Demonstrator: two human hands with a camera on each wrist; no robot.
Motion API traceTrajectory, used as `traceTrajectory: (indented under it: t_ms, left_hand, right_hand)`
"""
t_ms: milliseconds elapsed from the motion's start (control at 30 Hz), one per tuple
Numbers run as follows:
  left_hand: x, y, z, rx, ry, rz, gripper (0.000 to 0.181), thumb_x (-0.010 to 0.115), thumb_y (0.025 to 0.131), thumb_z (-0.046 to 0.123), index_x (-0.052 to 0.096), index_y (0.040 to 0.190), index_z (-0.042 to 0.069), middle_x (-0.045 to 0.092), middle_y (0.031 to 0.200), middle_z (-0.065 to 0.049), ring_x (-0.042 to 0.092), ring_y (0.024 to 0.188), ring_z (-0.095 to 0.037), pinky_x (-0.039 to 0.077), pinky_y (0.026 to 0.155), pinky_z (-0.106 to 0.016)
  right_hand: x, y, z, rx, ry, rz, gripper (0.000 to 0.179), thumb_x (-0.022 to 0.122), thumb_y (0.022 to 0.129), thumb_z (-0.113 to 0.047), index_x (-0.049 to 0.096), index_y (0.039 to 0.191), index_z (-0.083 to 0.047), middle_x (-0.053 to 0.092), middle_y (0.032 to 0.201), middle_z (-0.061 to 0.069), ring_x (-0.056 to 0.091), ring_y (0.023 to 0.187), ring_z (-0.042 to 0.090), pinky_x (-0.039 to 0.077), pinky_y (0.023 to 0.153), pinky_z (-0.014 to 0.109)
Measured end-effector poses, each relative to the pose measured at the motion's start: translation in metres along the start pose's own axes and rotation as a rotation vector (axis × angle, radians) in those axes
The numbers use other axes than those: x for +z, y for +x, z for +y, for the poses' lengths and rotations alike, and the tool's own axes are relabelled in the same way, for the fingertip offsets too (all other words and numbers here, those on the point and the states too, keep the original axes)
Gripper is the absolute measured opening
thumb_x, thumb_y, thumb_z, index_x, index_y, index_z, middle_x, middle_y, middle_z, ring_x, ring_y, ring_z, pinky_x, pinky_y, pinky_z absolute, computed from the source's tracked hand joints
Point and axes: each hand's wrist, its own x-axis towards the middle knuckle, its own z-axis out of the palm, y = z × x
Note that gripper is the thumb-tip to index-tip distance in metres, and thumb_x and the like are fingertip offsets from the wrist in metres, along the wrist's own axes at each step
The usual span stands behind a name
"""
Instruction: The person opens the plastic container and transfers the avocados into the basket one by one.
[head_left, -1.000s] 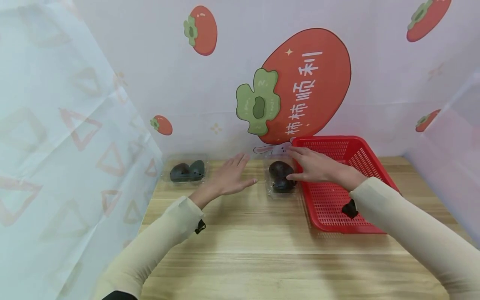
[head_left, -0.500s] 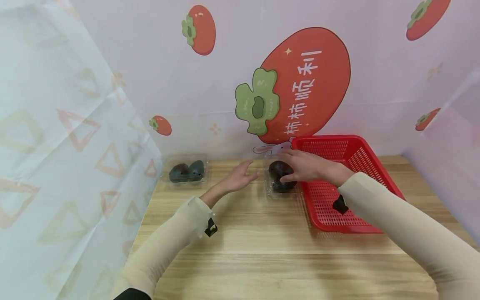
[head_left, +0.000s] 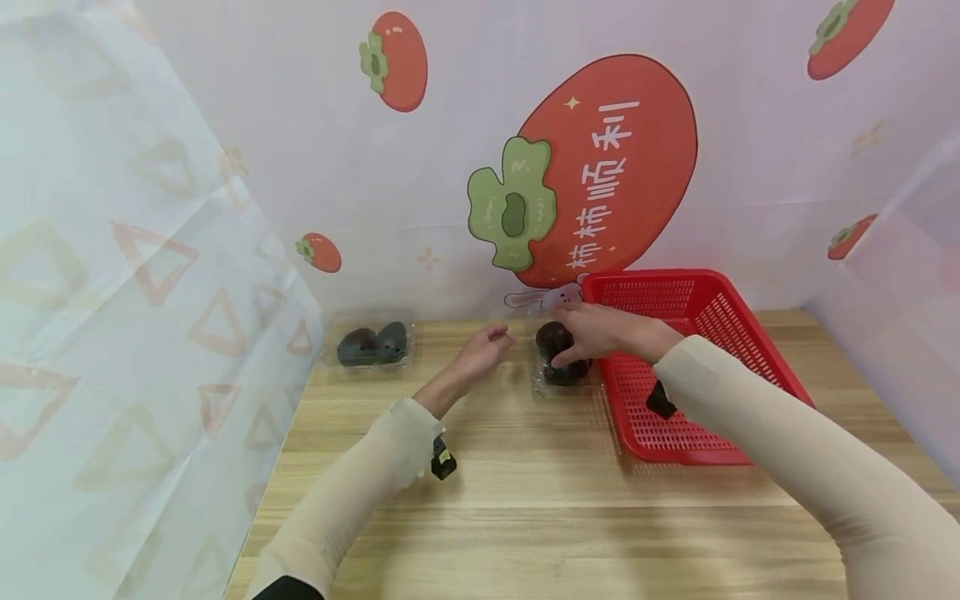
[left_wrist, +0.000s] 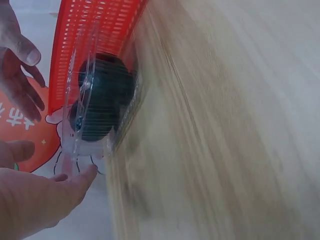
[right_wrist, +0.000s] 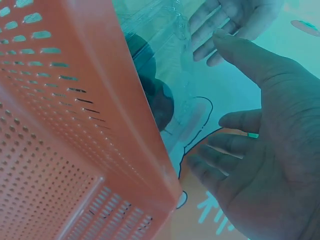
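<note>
A clear plastic box [head_left: 538, 367] holding two dark, egg-shaped fruits [head_left: 555, 338], which look like avocados, sits on the wooden table beside the red basket. My right hand [head_left: 600, 328] hovers over the box's right side, fingers spread and lightly bent; in the right wrist view, nothing lies between thumb and fingers. To the left of the box is my left hand [head_left: 478, 358], with loosely bent fingers. In the left wrist view that hand [left_wrist: 42, 202] has a fingertip close by the end of the box [left_wrist: 92, 148]. Neither hand holds anything.
A red plastic basket [head_left: 693, 457] with perforated walls stands right against the box side. Another clear box [head_left: 332, 337] with two similar dark fruits lies at the back left. A printed sheet [head_left: 442, 192] forms the back wall, with more sheeting at both sides.
My right hand has shifted left and slightly down over the box. My left hand has moved right toward the box, its fingers bending more. Boxes and basket stay put.
</note>
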Motion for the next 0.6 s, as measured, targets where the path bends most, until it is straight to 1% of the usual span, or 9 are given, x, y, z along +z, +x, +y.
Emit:
traceTrajectory:
  t_ms: [33,67,167,200,267,300,500,600]
  left_hand:
    - [0.001,0.001,-0.001,-0.013,-0.061,-0.004,0.059,0.054,0.11,0.017,0.035,0.159,-0.01,0.051,0.154,-0.029,0.053,0.139,-0.041,0.042,0.119,-0.052]
    - [0.002,0.002,-0.002,-0.027,-0.121,-0.01,0.059,0.053,0.11,0.014,0.033,0.159,-0.011,0.05,0.154,-0.031,0.055,0.135,-0.041,0.041,0.119,-0.052]
    - [0.006,0.007,-0.006,-0.052,-0.252,-0.032,0.057,0.05,0.111,0.009,0.029,0.159,-0.014,0.043,0.158,-0.034,0.051,0.14,-0.043,0.039,0.12,-0.054]
    - [0.007,0.008,-0.008,-0.059,-0.279,-0.039,0.057,0.049,0.111,0.008,0.028,0.159,-0.015,0.04,0.16,-0.034,0.047,0.145,-0.045,0.038,0.121,-0.055]
    - [0.009,0.009,-0.01,-0.069,-0.305,-0.048,0.056,0.047,0.112,0.007,0.028,0.159,-0.014,0.038,0.161,-0.034,0.043,0.148,-0.047,0.037,0.121,-0.055]
    - [0.01,0.009,-0.01,-0.075,-0.309,-0.049,0.056,0.047,0.112,0.008,0.028,0.159,-0.014,0.038,0.162,-0.034,0.039,0.15,-0.048,0.037,0.121,-0.056]
    - [0.013,0.013,-0.011,-0.114,-0.385,-0.068,0.054,0.045,0.112,0.009,0.031,0.16,-0.012,0.043,0.159,-0.033,0.041,0.15,-0.045,0.038,0.12,-0.056]
    - [0.015,0.014,-0.011,-0.127,-0.417,-0.081,0.053,0.043,0.113,0.009,0.029,0.161,-0.011,0.041,0.16,-0.033,0.041,0.15,-0.045,0.038,0.12,-0.056]
  right_hand:
    - [0.001,0.001,0.0,0.001,0.004,-0.009,0.093,0.087,0.088,-0.043,0.043,0.162,-0.012,0.05,0.158,0.02,0.054,0.138,0.039,0.046,0.113,0.06]
    - [0.002,0.003,0.0,0.002,0.001,-0.017,0.093,0.087,0.088,-0.043,0.042,0.162,-0.01,0.051,0.158,0.02,0.054,0.138,0.039,0.046,0.113,0.06]
    - [0.005,0.006,0.001,0.018,0.008,-0.043,0.095,0.087,0.088,-0.044,0.04,0.163,-0.009,0.05,0.159,0.019,0.053,0.14,0.038,0.044,0.115,0.059]
    - [0.006,0.007,0.0,0.024,0.01,-0.048,0.095,0.087,0.088,-0.044,0.04,0.163,-0.008,0.05,0.159,0.019,0.052,0.141,0.038,0.043,0.116,0.058]
    - [0.007,0.008,0.0,0.028,0.004,-0.058,0.096,0.087,0.088,-0.044,0.039,0.163,-0.007,0.05,0.159,0.02,0.051,0.142,0.038,0.043,0.116,0.058]
    - [0.008,0.009,-0.001,0.035,0.006,-0.063,0.096,0.087,0.088,-0.043,0.039,0.163,-0.007,0.049,0.16,0.019,0.051,0.144,0.038,0.043,0.117,0.058]
    - [0.01,0.013,-0.002,0.04,-0.005,-0.079,0.097,0.087,0.088,-0.04,0.037,0.163,-0.004,0.045,0.163,0.02,0.047,0.146,0.039,0.04,0.118,0.058]
    - [0.01,0.013,-0.001,0.044,-0.002,-0.087,0.097,0.087,0.089,-0.039,0.036,0.163,-0.003,0.043,0.164,0.021,0.046,0.147,0.04,0.039,0.119,0.058]
